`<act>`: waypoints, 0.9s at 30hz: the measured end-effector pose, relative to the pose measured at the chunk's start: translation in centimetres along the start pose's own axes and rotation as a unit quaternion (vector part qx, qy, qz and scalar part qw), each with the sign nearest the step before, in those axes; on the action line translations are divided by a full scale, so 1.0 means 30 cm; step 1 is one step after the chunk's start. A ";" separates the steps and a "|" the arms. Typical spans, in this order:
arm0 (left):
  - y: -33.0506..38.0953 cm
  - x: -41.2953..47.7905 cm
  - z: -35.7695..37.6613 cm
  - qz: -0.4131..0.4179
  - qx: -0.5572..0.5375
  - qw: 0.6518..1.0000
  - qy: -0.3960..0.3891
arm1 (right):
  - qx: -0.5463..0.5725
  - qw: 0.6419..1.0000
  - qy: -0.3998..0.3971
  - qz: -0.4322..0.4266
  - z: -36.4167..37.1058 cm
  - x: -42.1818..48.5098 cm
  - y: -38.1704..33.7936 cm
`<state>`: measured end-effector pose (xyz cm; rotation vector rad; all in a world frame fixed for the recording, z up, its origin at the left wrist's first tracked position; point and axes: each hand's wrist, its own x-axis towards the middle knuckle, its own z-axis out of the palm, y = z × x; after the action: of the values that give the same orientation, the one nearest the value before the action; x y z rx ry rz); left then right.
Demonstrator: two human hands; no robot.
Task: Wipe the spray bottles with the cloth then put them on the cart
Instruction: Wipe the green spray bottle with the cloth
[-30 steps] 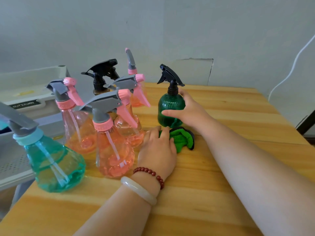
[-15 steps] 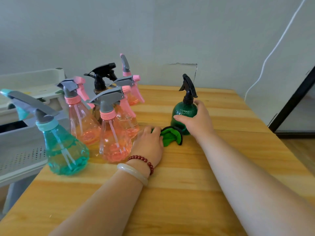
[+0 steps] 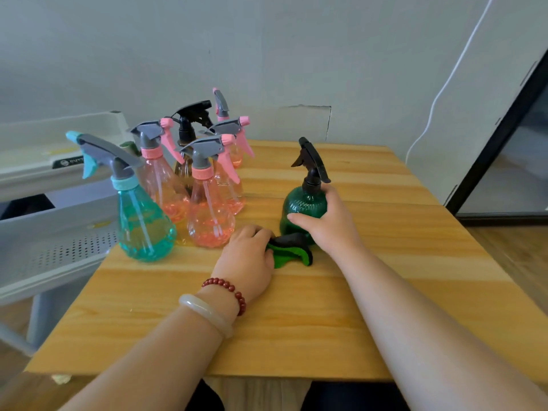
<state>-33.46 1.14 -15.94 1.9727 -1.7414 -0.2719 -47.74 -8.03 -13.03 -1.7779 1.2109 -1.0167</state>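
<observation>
1. Green spray bottle (image 3: 302, 206): ribbed, translucent dark-green body and black trigger head, upright on the table (image 3: 355, 292).
2. My right hand (image 3: 329, 223) grasps its body from 3 o'clock, thumb across the front.
3. My left hand (image 3: 249, 256) clutches the green-and-black cloth (image 3: 292, 253), bunched at the bottle's 6 o'clock.
4. Cart (image 3: 59, 232): at the table's 9 o'clock.

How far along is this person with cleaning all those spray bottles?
Barely begun: no bottle shows on the cart. In hand: right hand grips the green bottle, left hand grips the cloth beside it. Left: six other bottles wait on the table.
</observation>
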 end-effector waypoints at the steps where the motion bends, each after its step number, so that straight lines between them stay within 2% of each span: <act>1: -0.009 -0.021 -0.009 0.005 -0.019 1.000 -0.004 | 0.009 1.000 -0.011 -0.004 0.003 -0.017 -0.002; 6: -0.040 -0.085 -0.057 -0.007 -0.115 0.993 -0.009 | 0.045 0.997 -0.067 -0.011 0.026 -0.084 -0.026; 11: -0.059 -0.071 -0.079 -0.001 -0.159 0.987 0.017 | 0.055 0.996 -0.074 -0.011 0.044 -0.121 -0.014; 13: -0.065 -0.048 -0.076 0.009 -0.165 0.986 0.020 | 0.016 0.999 -0.006 -0.045 0.051 -0.141 0.011; 15: -0.061 -0.024 -0.070 0.010 -0.174 0.985 0.016 | -0.044 0.985 0.097 -0.139 0.054 -0.163 0.031; 17: -0.054 0.000 -0.060 0.016 -0.191 0.981 0.016 | -0.080 0.962 0.126 -0.227 0.053 -0.169 0.045; 22: -0.063 0.025 -0.045 0.029 -0.248 0.968 0.009 | -0.164 0.946 -0.001 -0.280 0.040 -0.179 0.047; 27: -0.074 0.030 -0.032 0.013 -0.271 0.962 0.028 | -0.308 0.916 -0.140 -0.214 0.039 -0.191 0.013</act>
<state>-30.93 0.62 -16.04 1.5391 -1.4564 -0.6058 -48.19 -2.52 -14.99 -2.6685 1.0421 -0.5883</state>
